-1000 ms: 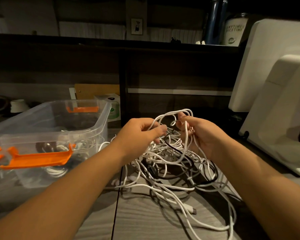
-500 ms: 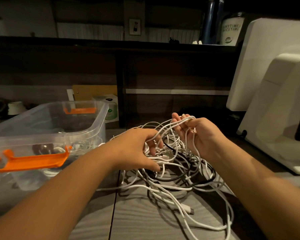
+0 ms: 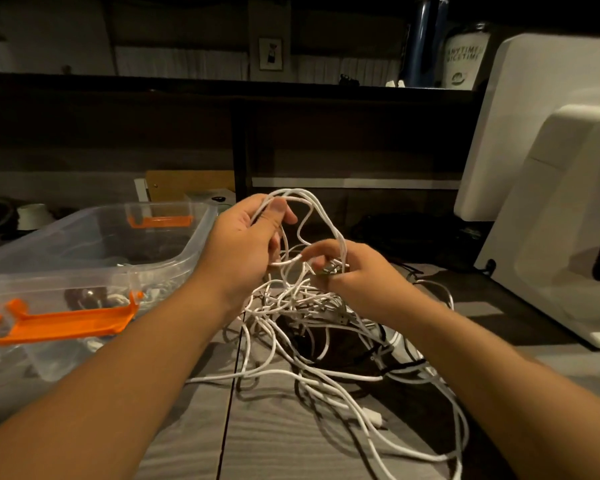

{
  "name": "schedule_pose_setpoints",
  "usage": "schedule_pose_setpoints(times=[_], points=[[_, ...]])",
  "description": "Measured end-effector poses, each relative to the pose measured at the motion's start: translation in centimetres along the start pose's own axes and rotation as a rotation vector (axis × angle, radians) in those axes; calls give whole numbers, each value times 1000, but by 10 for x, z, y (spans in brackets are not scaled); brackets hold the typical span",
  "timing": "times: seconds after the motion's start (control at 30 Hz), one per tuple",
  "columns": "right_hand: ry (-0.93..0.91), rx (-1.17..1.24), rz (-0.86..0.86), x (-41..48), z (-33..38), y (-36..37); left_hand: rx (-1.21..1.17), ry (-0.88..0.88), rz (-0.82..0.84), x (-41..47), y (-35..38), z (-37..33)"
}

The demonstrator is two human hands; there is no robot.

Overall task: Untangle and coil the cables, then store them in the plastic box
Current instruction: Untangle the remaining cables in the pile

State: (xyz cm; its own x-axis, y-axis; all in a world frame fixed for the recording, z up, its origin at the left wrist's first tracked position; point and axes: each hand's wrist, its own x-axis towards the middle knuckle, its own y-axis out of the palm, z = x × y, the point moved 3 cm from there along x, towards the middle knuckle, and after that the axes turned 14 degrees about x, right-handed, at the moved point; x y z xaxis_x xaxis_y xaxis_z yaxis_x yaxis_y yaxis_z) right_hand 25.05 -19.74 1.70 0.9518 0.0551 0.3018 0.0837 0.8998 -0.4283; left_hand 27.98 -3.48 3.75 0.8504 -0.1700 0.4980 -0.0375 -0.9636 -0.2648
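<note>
A tangle of white and black cables [image 3: 312, 344] lies on the grey wooden table in front of me. My left hand [image 3: 246, 244] is raised above the heap and holds several white loops between thumb and fingers. My right hand [image 3: 347, 271] sits lower and to the right, its fingers curled round white strands near a small metal plug. White cable ends trail toward the near edge, one with a white connector [image 3: 373, 415]. The clear plastic box [image 3: 174, 258] with orange latches stands to the left, with a few coiled cables inside.
A white monitor on a stand [image 3: 548, 188] fills the right side. A dark shelf unit [image 3: 243, 133] runs across the back, with a cup and bottle on top. Small objects sit at the far left behind the box.
My left hand has risen from the heap and lifted white loops up. My right hand has dropped lower and moved toward the middle of the tangle.
</note>
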Motion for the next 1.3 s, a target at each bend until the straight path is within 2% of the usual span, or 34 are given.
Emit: schedule_pose_setpoints(times=[0.07,0.17,0.27,0.33,0.47,0.53,0.63,0.73,0.83,0.93,0.97,1.07,1.13,1.3], points=[[-46,60,-2,0,1,-3,-81,-21,15,-2,0,-3],[-60,73,83,-1,1,-1,-244,-47,56,-5,1,-8],[-68,110,41,-1,0,4,-364,-76,112,-5,4,-9],[-65,211,-31,0,0,1,-300,-58,103,-5,4,-8],[-94,482,-176,-1,2,-12,-8,22,29,-4,-1,-6],[-131,559,-198,-2,6,-15,29,40,10,-5,-2,-7],[-140,536,-226,-2,8,-19,45,9,9,-5,-1,-7],[-83,566,-234,-2,6,-19,58,-22,8,-3,1,-6],[-4,694,-217,-2,6,-19,39,-52,-52,-4,2,-4],[87,873,-194,-1,6,-20,182,-31,-106,-6,0,-2],[120,940,-197,-1,5,-20,217,-23,-43,-7,2,0],[200,1130,-217,0,2,-21,228,-32,289,-16,20,5],[217,1166,-212,1,1,-20,213,-31,415,-23,30,4],[198,1140,-185,6,-4,-17,-333,-202,509,-25,32,-6]])
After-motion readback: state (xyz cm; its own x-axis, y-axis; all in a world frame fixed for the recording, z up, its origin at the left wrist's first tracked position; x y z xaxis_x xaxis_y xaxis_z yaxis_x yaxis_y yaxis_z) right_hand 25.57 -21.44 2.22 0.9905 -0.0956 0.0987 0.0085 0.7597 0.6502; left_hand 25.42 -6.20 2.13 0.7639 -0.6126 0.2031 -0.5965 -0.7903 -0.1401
